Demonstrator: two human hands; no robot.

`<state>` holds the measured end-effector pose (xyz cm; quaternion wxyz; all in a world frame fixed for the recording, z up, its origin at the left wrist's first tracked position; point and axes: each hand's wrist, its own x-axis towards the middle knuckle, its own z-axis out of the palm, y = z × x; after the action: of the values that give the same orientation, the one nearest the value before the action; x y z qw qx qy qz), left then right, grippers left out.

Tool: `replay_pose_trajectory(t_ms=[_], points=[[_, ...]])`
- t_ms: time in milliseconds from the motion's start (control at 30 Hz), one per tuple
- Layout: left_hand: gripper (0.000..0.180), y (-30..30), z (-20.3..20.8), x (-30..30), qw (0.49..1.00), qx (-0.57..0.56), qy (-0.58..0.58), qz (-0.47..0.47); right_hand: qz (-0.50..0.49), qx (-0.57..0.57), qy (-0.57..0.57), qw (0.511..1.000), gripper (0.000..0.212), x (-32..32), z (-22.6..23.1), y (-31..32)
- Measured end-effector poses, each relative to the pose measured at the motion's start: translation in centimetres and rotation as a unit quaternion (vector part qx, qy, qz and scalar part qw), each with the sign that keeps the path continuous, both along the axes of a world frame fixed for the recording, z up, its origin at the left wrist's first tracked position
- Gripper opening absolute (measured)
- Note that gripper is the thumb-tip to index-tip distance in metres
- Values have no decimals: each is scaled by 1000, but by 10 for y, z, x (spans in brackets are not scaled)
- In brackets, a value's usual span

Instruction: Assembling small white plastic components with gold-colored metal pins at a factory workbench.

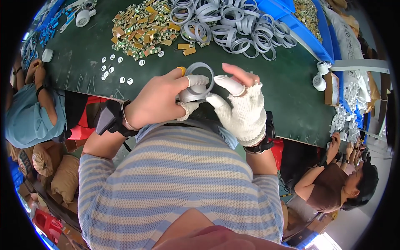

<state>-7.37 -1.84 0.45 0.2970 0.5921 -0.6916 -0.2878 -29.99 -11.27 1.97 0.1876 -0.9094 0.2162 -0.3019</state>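
Note:
Close to the table's near edge, my left hand [160, 96] is closed around a grey round plastic part [192, 95]. White covers sit on some of its fingertips, and a yellow band circles one finger. A grey plastic ring [200, 64] stands tilted against that part, with a left finger across its opening. My right hand [241, 104], in a white knitted glove with some fingertips bare, has its thumb and a covered finger at the ring's right side. Its other fingers stretch away. How ring and part join is hidden by the fingers.
Beyond my hands lie a heap of small circuit boards [143, 31] and a pile of grey rings [233, 25]. Several white discs [122, 79] are scattered left. Blue bins [300, 29] stand far right, near white shower-head-like pieces [319, 81]. Co-workers sit at both sides.

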Motion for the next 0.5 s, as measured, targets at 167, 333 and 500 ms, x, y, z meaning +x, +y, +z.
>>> replay_pose_trajectory(t_ms=[167, 333, 500], points=[[67, 0, 0, 3, 1000, 11, -19, -20, -10, -80, 30, 996, 45, 6, 0, 4], [70, 0, -7, 1, 998, 40, -24, -39, 45, -71, 89, 992, 30, 3, -11, -1], [89, 7, -17, -3, 903, 75, 421, 49, -54, -27, 54, 997, 18, -4, 7, -3]])
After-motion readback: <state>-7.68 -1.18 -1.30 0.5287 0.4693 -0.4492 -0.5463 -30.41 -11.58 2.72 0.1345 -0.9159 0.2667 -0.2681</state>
